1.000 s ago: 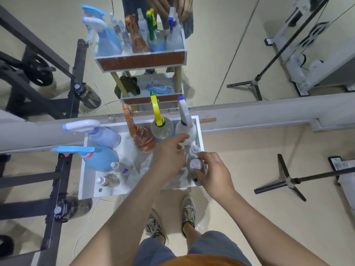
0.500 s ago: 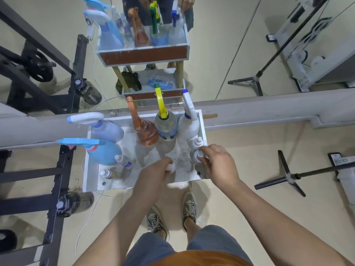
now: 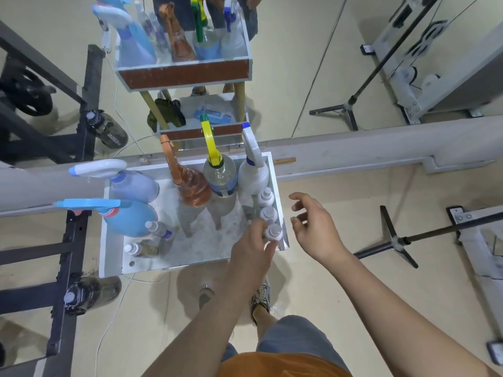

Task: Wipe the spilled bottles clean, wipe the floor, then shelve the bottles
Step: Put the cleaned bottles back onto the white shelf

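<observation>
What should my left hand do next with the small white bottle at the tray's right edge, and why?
Probably release it: your left hand pinches the small white bottle, seemingly upright in the tray, in line with two similar bottles along its right wall. Your right hand hovers open.

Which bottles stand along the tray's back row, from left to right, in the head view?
Lilac spray bottle → orange bottle → yellow-trigger bottle → white spray bottle.

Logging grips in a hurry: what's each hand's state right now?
Left hand: closed, pinching the nearest small white bottle at the shelf tray's right edge.
Right hand: open, holding nothing.
</observation>
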A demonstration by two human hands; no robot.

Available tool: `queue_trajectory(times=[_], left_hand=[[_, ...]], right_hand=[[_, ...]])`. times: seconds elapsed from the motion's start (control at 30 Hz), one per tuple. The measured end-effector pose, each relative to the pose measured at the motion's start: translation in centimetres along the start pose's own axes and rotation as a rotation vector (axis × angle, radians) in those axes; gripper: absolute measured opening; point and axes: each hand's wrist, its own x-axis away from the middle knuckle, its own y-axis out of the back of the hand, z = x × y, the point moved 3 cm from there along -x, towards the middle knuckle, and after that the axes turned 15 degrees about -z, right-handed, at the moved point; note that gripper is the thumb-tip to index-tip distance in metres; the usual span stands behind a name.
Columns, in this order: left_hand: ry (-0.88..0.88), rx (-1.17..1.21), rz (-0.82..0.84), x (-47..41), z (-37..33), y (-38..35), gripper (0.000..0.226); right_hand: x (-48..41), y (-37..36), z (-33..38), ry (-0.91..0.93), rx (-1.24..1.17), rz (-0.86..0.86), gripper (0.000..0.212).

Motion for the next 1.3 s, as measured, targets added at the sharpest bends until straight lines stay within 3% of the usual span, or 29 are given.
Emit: queue_trajectory(times=[0.1,0.2,0.33,0.6,0.8,0.87,0.93,1.03,1.13,1.23,1.3], left_hand=[[0.198,0.087,-0.044,-0.2,0.2,-0.2,0.048],[0.194,0.163,0.049,-1.1,0.3,-1.3,0.073],[0.278,0.340,0.107,-2.7,0.9,-3.3,0.075],[0.192,0.229,0.162,-4.5,2.0,-4.0,0.083],[0.187,0.209,0.150,-4.5,2.3,-4.2,0.080],[0.212,0.145,0.159,-4.4,2.3,-4.3,0.091],[0.224,0.087,0.198,-4.1,1.9,-3.7,0.102],[0.214,0.072,0.236,-3.1,0.7,-0.5,0.096],[0.127,0.079,-0.010,-1.6,0.7,5.8,0.071],[0.046,0.062,-0.388,0.1,2.6,13.6,0.039],[0.127,0.016,-0.518,1.1,5.2,17.9,0.030]], right_hand=[[-1.1,-0.1,0.6,-0.076,-0.033,0.111,0.059],[-1.6,-0.6,1.1,-0.124,-0.033,0.288,0.067],[-1.2,-1.2,1.5,-0.074,-0.009,0.434,0.078],[-0.4,-2.6,-0.2,0.059,0.071,0.404,0.102],[-0.1,-2.6,0.4,0.049,0.096,0.332,0.092],[0.1,-2.0,1.1,0.017,0.132,0.347,0.089],[0.2,-0.4,1.8,-0.006,0.355,0.369,0.082],[0.6,2.8,3.8,0.038,0.694,0.489,0.047],[1.7,3.8,7.9,0.111,0.458,0.548,0.013],[2.6,0.8,12.1,0.127,0.107,0.531,0.021],[3.0,-2.8,13.8,0.155,-0.008,0.490,0.027]])
